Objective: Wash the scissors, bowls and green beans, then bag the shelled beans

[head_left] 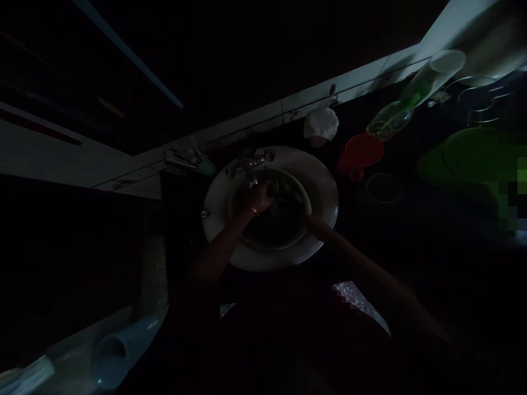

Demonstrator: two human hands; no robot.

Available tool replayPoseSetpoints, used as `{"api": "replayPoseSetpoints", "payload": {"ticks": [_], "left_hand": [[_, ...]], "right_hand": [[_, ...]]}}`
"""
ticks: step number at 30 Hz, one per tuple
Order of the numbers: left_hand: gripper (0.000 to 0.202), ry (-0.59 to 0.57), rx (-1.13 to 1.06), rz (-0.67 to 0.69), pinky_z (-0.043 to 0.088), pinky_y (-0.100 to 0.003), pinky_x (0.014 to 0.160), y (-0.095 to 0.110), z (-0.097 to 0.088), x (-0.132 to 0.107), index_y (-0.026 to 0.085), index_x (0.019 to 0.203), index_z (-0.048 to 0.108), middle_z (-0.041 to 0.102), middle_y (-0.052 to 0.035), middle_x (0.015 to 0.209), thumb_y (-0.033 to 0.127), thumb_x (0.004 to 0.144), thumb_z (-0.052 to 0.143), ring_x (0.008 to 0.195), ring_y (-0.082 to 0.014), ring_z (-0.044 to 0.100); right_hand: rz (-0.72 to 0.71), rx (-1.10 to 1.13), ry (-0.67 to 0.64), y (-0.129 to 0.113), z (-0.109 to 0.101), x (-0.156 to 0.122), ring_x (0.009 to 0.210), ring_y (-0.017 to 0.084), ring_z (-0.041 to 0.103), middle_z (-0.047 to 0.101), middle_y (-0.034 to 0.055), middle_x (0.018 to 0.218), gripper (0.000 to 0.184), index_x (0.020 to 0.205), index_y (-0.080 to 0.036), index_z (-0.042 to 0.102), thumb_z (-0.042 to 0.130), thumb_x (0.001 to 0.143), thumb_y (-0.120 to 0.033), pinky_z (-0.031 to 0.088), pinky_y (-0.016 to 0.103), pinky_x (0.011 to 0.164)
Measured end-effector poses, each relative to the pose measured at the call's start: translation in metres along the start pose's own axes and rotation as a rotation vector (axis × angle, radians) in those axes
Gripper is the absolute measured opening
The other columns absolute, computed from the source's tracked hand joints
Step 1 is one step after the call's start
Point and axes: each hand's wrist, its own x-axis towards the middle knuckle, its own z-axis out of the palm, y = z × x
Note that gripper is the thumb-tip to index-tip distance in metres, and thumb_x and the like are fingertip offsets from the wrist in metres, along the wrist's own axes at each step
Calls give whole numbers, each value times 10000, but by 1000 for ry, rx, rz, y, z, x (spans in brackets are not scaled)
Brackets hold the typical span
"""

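Observation:
The scene is very dark. A round basin [303, 193] with dark contents sits inside the white oval sink [328, 193]. Under the tap [249, 164], my left hand [261, 197] reaches into the basin, its fingers closed around a dark greenish thing [272, 190] too dim to name. A thin gold bangle [254, 211] circles that wrist. My right hand [315, 224] grips the basin's rim on the right side, its fingers mostly in shadow. Leafy or stringy pieces seem to lie in the basin, but I cannot tell what they are.
Right of the sink stand a red mug [364, 151], a clear green-tinted bottle [390, 119] and a large green container [469, 156]. A white cloth-like bundle [321, 123] is behind the sink. A blue tubular container [123, 351] lies at lower left.

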Motion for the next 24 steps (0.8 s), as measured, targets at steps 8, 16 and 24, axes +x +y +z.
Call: {"api": "replayPoseSetpoints", "payload": {"ticks": [8, 16, 24], "left_hand": [[491, 35, 391, 18, 424, -445, 1003, 12, -22, -39, 220, 1295, 555, 550, -129, 1257, 217, 808, 619, 1182, -323, 515], [673, -188, 434, 328, 95, -604, 1144, 0, 55, -45, 243, 1426, 447, 313, -135, 1525, 470, 818, 626, 1424, -409, 172], [423, -221, 639, 4, 389, -498, 1007, -24, 45, 33, 138, 1270, 597, 587, -197, 1246, 287, 886, 502, 1196, -331, 517]], "right_hand": [[13, 112, -101, 1, -2, -2, 591, 153, 624, 661, 38, 722, 309, 1115, -104, 593, 541, 811, -120, 516, 234, 489], [42, 97, -56, 3, -1, 2, 548, 137, 606, 659, 16, 684, 348, 1127, -139, 619, 582, 781, -136, 497, 217, 487], [44, 53, -84, -1, -2, 4, 475, 113, 550, 587, -2, 562, 133, 904, -108, 637, 559, 824, -179, 447, 201, 466]]}}
